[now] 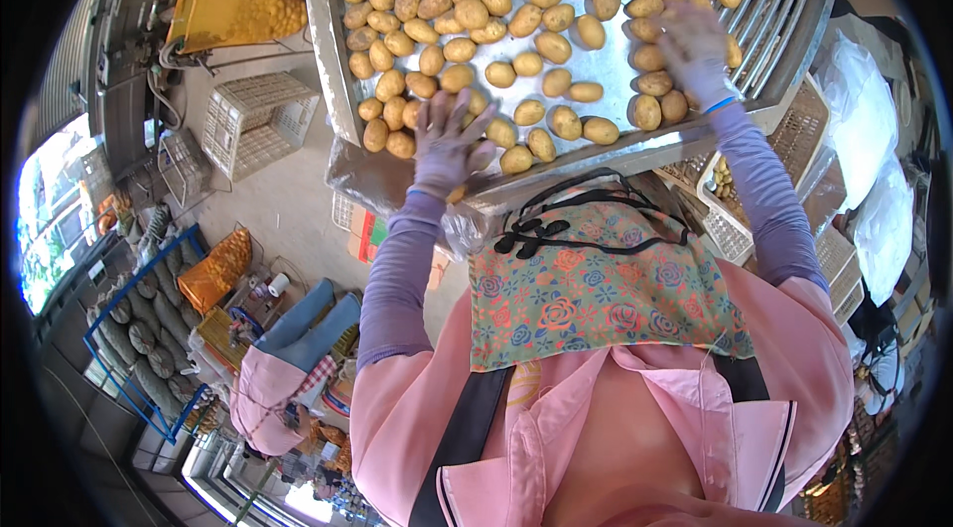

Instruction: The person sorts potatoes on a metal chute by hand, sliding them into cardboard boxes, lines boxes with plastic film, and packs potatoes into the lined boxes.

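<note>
Many yellow-brown potatoes [553,48] lie in a metal sorting tray [594,67] in front of me. My left hand [449,142], in a thin pale glove, lies over potatoes near the tray's left front corner, with its fingers spread and pointing away. At the right side my gloved right hand [692,49] reaches over potatoes beside the metal bars [776,16]; its fingers look outstretched and are slightly blurred. Neither palm shows, and I see no potato gripped in either hand. A blue band [721,104] circles my right wrist.
Plastic crates [804,133] stand under the tray's right side, near white plastic bags [862,100]. To the left are an empty-looking crate [256,125] and a yellow mesh sack [238,13] of potatoes. Another person [270,398] in pink is at the lower left, near stacked sacks [149,329].
</note>
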